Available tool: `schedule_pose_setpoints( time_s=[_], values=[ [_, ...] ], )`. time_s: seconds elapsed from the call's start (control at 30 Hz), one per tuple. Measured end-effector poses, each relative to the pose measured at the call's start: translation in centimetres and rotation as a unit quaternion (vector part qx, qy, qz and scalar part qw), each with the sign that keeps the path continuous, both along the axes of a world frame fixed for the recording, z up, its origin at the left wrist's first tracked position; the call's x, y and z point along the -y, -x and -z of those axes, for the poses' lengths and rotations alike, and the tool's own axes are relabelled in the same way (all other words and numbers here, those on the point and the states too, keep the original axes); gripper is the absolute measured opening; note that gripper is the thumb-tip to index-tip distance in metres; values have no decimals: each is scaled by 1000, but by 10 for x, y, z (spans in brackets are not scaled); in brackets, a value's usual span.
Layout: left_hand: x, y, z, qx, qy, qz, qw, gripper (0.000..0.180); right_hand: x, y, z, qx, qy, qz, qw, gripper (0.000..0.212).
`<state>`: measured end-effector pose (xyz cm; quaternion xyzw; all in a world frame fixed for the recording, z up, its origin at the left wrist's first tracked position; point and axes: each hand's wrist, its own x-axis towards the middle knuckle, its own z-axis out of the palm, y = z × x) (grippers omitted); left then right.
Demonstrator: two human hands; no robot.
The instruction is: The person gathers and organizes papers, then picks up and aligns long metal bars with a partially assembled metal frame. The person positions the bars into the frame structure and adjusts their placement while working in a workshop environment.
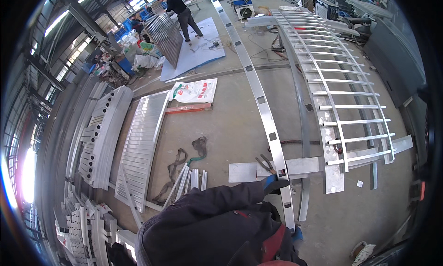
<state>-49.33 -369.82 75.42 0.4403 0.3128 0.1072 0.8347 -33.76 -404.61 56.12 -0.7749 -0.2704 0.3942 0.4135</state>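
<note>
A long silver metal tube (262, 110) with dark rectangular cutouts runs from the far top of the view down to my body. My left hand (275, 184), in a blue and black glove, is closed around it near its close end. At that end a blue patch of my right hand's glove (297, 233) shows beside the tube; its fingers are hidden behind the tube and my dark jacket. Pliers (266, 165) with dark, spread handles lie just left of the tube, by a flat metal plate (243, 172).
A ladder-like metal railing frame (344, 95) stands at the right. To the left lie a slatted panel (143, 136), a white sack (194, 90), dark straps (175, 166) and short metal bars (196, 179). Far off, a person (180, 14) stands beside an upright ribbed panel (164, 37).
</note>
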Motion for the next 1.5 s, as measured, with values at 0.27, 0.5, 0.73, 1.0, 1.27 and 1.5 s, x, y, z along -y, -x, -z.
schedule_pose_setpoints(
  time_s=[0.27,0.5,0.73,1.0,1.27,1.5],
  values=[
    [-48,45,0,15,-19,11,1000,58,-35,52,-4,-6,-56,-11,998,63],
    [-150,139,30,141,-189,43,971,54,-164,168,-77,216,52,-11,975,49],
    [-247,269,38,-11,-224,43,974,51,-282,229,-179,204,55,78,974,40],
    [-272,320,30,6,-142,-17,990,43,-337,203,-176,206,73,101,971,34],
    [-336,374,43,-9,52,15,999,45,-406,163,-163,229,67,130,962,42],
    [-442,431,103,-112,-32,93,989,45,-531,7,-95,249,59,192,948,56]
  ],
)
